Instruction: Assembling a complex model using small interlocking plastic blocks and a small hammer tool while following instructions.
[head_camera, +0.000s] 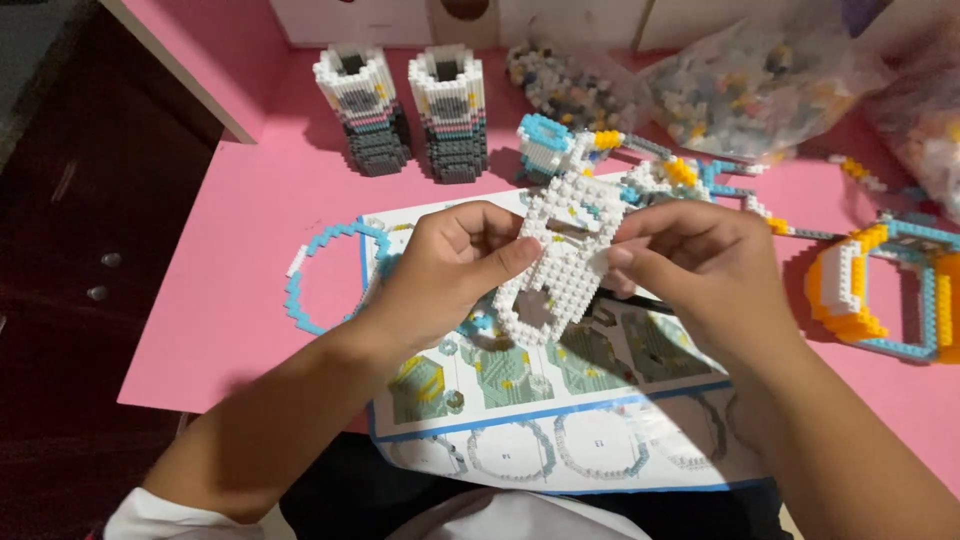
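table (230, 250) | instruction sheet (560, 440) on near edge | brick piece (560, 260) above sheet, between both hands | two towers (410, 110) behind left | brick bags (740, 80) behind right | ring (320, 270) left of sheet

A white brick-built piece (558, 260), elongated with a cut-out, held tilted above the instruction sheet.

Both hands (455, 265) (690, 265) pinch white brick model (560, 255).
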